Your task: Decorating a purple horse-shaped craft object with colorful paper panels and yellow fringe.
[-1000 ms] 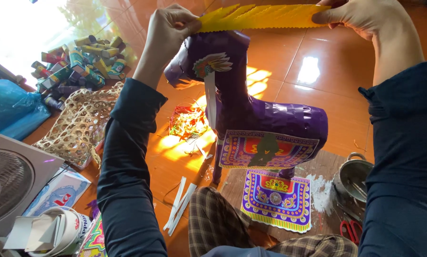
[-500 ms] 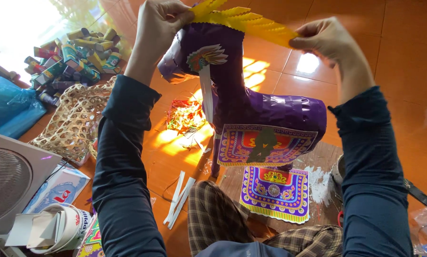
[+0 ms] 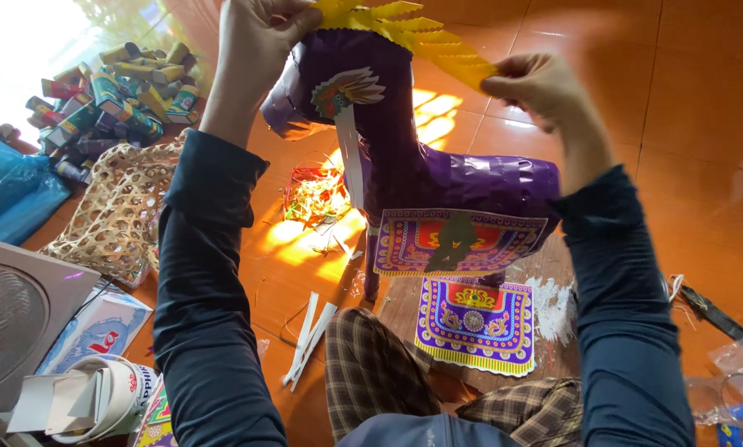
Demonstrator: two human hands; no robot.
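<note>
A: Yellow fringed paper strip, pinched at both ends — left hand clamped on it at the crown of the purple paper horse, right hand gripping the trailing end above the neck.

B: Halfway laid, looks like. Head end touching the horse, tail end held clear of the back, not yet pressed down.

A: Already done: feathered head ornament on, patterned saddle cloth stuck to the flank. Left over: second saddle cloth lying flat under the belly, near the plaid knee.

B: Compared with half a second back?

A: Right hand lower and nearer the neck, strip sloping down more steeply. Horse standing in the same spot, left of centre on the orange tiles.
</note>
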